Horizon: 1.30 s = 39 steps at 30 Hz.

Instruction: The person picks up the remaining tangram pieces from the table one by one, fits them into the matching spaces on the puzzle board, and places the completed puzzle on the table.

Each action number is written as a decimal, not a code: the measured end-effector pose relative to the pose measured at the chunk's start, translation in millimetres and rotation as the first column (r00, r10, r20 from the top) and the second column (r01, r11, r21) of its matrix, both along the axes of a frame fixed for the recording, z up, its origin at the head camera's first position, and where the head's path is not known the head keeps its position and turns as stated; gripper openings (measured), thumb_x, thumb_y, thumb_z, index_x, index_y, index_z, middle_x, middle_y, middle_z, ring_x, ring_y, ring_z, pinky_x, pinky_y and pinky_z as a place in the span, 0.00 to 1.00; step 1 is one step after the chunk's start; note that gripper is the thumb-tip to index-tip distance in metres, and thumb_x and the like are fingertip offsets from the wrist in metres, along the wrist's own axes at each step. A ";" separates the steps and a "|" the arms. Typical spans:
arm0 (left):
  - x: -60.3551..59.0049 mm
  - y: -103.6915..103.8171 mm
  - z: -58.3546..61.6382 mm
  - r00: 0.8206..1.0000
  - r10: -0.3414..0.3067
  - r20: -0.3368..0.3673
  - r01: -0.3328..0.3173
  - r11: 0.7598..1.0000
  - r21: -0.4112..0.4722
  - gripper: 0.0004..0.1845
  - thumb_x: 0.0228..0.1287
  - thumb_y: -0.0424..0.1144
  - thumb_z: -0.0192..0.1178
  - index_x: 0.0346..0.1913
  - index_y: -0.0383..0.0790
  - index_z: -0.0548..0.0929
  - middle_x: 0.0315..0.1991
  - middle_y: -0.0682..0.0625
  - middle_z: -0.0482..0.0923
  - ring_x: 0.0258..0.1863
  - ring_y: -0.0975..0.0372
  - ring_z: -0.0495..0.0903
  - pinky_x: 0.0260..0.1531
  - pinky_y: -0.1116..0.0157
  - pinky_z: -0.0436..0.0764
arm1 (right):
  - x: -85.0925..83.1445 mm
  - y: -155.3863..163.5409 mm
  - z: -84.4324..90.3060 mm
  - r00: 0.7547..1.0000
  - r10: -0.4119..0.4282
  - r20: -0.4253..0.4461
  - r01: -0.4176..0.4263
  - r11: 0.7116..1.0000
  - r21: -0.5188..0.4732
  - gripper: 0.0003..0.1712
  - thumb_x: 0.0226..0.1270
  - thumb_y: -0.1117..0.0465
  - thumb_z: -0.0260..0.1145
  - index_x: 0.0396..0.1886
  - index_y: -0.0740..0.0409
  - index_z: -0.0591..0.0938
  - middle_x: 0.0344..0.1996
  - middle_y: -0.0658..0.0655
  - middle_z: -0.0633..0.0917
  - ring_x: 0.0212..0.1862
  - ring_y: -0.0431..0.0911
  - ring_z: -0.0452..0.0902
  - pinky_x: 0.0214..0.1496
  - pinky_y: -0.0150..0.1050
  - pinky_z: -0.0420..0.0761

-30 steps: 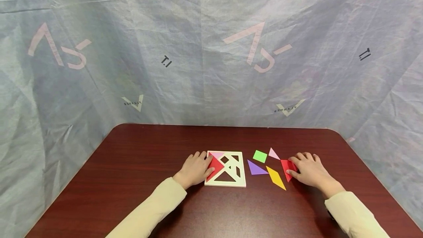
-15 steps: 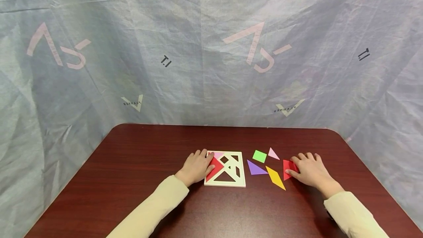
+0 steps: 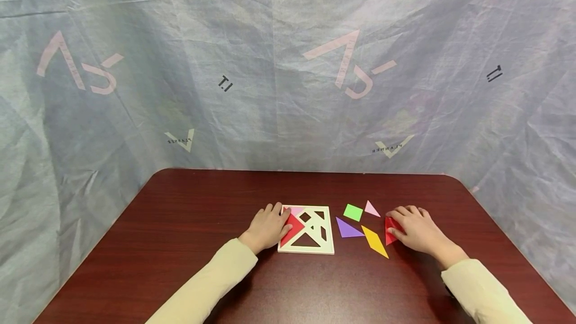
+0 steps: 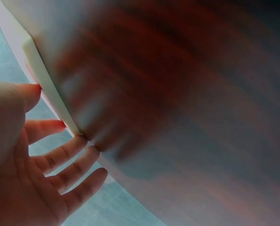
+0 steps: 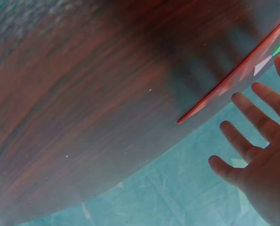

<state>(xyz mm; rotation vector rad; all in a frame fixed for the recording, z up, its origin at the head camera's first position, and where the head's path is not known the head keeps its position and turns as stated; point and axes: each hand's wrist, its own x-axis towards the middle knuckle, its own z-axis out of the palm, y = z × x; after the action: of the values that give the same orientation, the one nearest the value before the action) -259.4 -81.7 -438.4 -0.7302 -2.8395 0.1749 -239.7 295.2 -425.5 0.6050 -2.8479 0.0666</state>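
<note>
On the table a white square tangram board [image 3: 310, 251] holds a large red triangle [image 3: 292, 227] and a pink piece [image 3: 297, 210] in its left side. My left hand [image 3: 264, 230] rests at that side, thumb and index finger on the red triangle. In the left wrist view its fingers spread along the board's edge [image 4: 46, 77]. My right hand [image 3: 416, 229] is over another red triangle [image 3: 389, 239], which it partly hides. From the right wrist, that red triangle [image 5: 239, 70] lies flat and the extended fingers do not curl round it.
Between the board and the right hand lie a green square [image 3: 353, 212], a small pink triangle [image 3: 371, 209], a purple triangle [image 3: 348, 229] and a yellow parallelogram [image 3: 375, 241]. A grey curtain [image 3: 279, 114] hangs behind the dark red table [image 3: 202, 214].
The right red triangle has turned slightly and shifted a little right. My right hand has since moved slightly left over it. My left hand stays at the board.
</note>
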 end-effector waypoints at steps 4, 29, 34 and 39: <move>-0.5 -0.4 -1.4 1.000 -0.001 0.000 0.001 1.000 0.003 0.25 0.65 0.55 0.49 0.59 0.46 0.74 0.49 0.44 0.71 0.45 0.53 0.72 0.41 0.57 0.75 | -0.3 -0.3 0.0 0.999 0.034 0.036 -0.033 0.999 -0.023 0.23 0.52 0.58 0.68 0.50 0.57 0.78 0.47 0.60 0.78 0.51 0.60 0.69 0.51 0.65 0.64; -1.0 0.6 -2.9 1.000 -0.007 -0.012 0.007 1.000 0.010 0.24 0.64 0.54 0.49 0.59 0.45 0.74 0.49 0.43 0.71 0.45 0.53 0.73 0.41 0.56 0.75 | 4.1 3.8 -0.4 0.981 0.121 0.154 -0.116 0.992 -0.041 0.27 0.47 0.70 0.65 0.52 0.58 0.77 0.56 0.60 0.75 0.57 0.62 0.66 0.51 0.64 0.65; -0.9 0.7 -3.2 1.000 -0.003 -0.011 0.003 1.000 0.006 0.25 0.64 0.54 0.49 0.59 0.45 0.74 0.50 0.44 0.71 0.45 0.53 0.73 0.41 0.57 0.75 | 2.8 4.4 -1.0 0.981 0.121 0.154 -0.117 0.992 -0.037 0.27 0.46 0.69 0.67 0.51 0.58 0.78 0.56 0.61 0.75 0.57 0.61 0.66 0.51 0.64 0.65; -0.2 0.2 -2.9 1.000 -0.001 -0.006 0.001 1.000 0.007 0.25 0.65 0.54 0.49 0.59 0.46 0.74 0.50 0.44 0.71 0.46 0.53 0.72 0.42 0.56 0.75 | 1.7 3.1 -0.3 0.979 0.118 0.165 -0.112 0.993 -0.044 0.27 0.45 0.69 0.68 0.51 0.58 0.78 0.54 0.61 0.76 0.56 0.61 0.66 0.51 0.64 0.65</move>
<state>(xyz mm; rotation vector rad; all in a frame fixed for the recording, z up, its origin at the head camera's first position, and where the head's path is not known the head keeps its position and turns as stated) -259.6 -81.5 -441.2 -0.7289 -2.8326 0.1667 -238.0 298.3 -425.8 0.7918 -2.9627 0.1945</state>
